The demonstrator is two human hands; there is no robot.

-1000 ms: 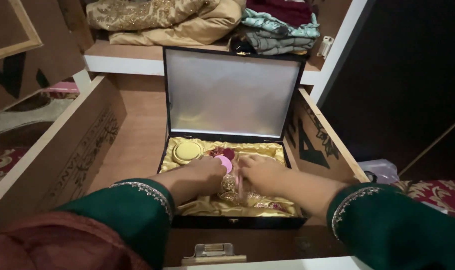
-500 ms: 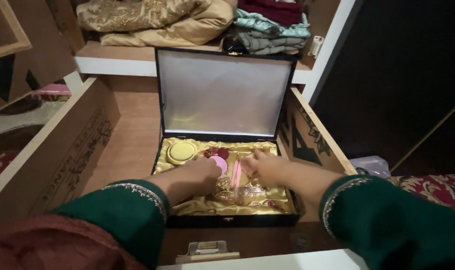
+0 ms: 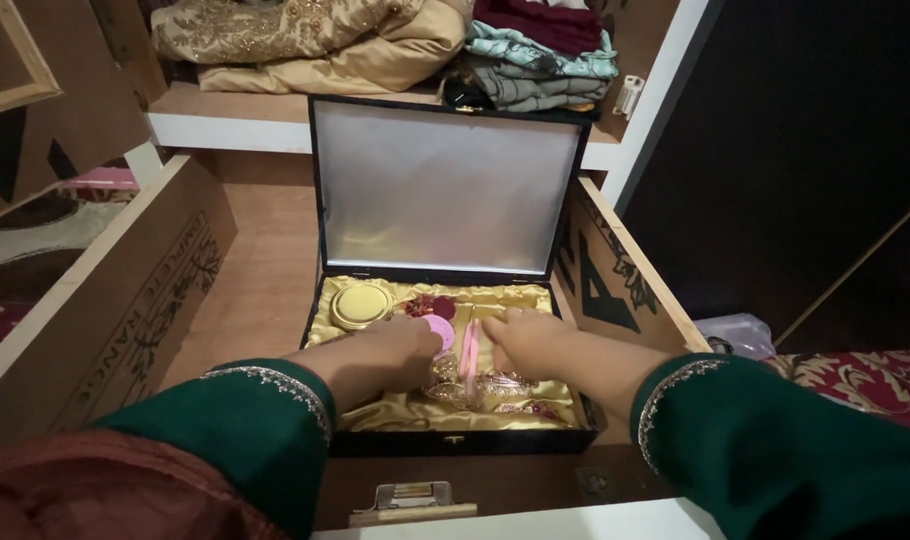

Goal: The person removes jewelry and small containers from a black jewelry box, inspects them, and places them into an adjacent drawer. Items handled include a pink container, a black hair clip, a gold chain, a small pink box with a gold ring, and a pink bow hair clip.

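Observation:
A black case (image 3: 455,440) lined with yellow satin lies open in a wooden drawer, its pale-lined lid (image 3: 445,185) standing upright. Both my hands are inside it. My left hand (image 3: 400,345) lies palm down on the satin, its fingertips at a pink round disc (image 3: 441,328); whether it grips anything is hidden. My right hand (image 3: 527,340) pinches a slim pink stick (image 3: 468,352) that stands over a heap of gold jewellery (image 3: 475,385). A round gold tin (image 3: 361,305) sits in the far left corner, with dark red pieces (image 3: 430,304) beside it.
The drawer's left wall (image 3: 125,300) and right wall (image 3: 615,290) flank the case. A metal latch (image 3: 412,497) sits at the front edge. On the shelf above lie gold embroidered fabric (image 3: 305,40) and folded teal and grey clothes (image 3: 540,65). Red patterned carpet (image 3: 865,385) shows at right.
My right hand has drawn slightly back and to the right, bringing the pink stick more upright between the hands. The left hand has barely moved. The view has shifted a little.

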